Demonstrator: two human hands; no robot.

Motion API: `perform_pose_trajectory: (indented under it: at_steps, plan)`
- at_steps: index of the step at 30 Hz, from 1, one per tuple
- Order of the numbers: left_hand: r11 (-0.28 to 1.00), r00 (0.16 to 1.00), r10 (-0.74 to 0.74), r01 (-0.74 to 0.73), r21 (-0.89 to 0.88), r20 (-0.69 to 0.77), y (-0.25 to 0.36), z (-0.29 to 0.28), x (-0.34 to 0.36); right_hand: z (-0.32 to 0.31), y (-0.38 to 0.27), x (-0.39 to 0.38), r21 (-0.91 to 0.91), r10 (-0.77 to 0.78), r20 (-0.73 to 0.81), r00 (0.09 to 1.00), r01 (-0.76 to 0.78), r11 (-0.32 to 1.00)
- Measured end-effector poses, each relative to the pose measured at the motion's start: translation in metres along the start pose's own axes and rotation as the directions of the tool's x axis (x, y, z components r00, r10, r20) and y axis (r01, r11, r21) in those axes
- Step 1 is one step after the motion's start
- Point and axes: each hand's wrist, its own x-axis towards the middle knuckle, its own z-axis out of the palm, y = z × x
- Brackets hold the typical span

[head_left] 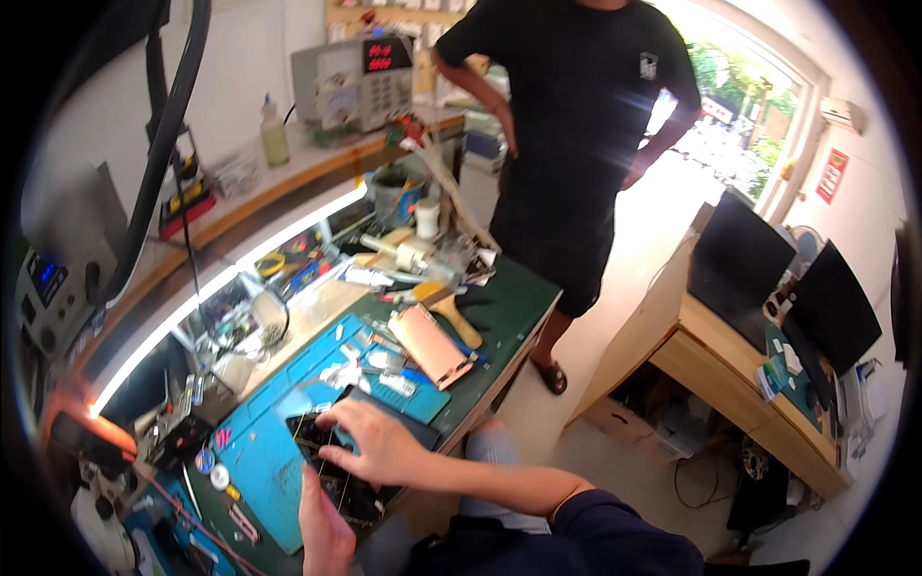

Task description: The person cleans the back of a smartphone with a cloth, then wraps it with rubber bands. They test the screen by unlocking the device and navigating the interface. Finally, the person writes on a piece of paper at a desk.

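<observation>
An opened phone (338, 477) with dark insides and thin bright edges lies low over the near edge of the blue work mat (261, 488). My left hand (325, 530) grips its near side, the thumb pointing up along it and the other fingers mostly hidden. From the right, my right hand (379, 444) reaches across the phone with bent thumb and forefinger apart, their tips at its upper part. A dark flat piece (408, 420) lies partly behind this hand. Farther back rests a rose-gold phone back cover (430, 346), near a wooden-handled brush (451, 312).
Small parts, tools and bags crowd the bench's back, under a bright light strip (298, 226). A power supply (355, 82) stands on the shelf. At left are an orange-lit lamp (91, 432) and a microscope (101, 528). A person in black (581, 134) stands beyond the bench.
</observation>
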Motion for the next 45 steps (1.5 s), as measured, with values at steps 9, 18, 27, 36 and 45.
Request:
perform_pose_trajectory:
  at_steps: [9, 18, 27, 36, 45]
  plan:
    - [0.984, 0.991, 0.075, -0.054, -0.172, 0.115, 0.021, 0.006, 0.013, -0.033, -0.017, -0.043, 0.232, 0.173, 0.192, 0.966, -0.216, 0.949]
    - [0.989, 0.994, 0.055, -0.040, -0.146, 0.099, 0.025, 0.015, 0.014, -0.033, -0.024, -0.039, 0.088, 0.249, 0.282, 0.927, -0.283, 0.955]
    - [0.989, 0.997, 0.055, -0.047, -0.137, 0.051, 0.022, 0.012, 0.016, -0.033, -0.016, -0.038, 0.094, 0.238, 0.332, 0.913, -0.283, 0.955]
    - [0.996, 0.992, -0.014, 0.024, -0.084, 0.124, 0.016, 0.015, 0.006, -0.041, 0.000, -0.015, 0.174, 0.347, 0.247, 0.905, -0.394, 0.903]
    - [0.979, 0.939, -0.196, 0.206, -0.005, 0.284, 0.010, 0.014, 0.003, -0.032, -0.003, -0.001, 0.118, 0.236, 0.195, 0.952, -0.262, 0.958]
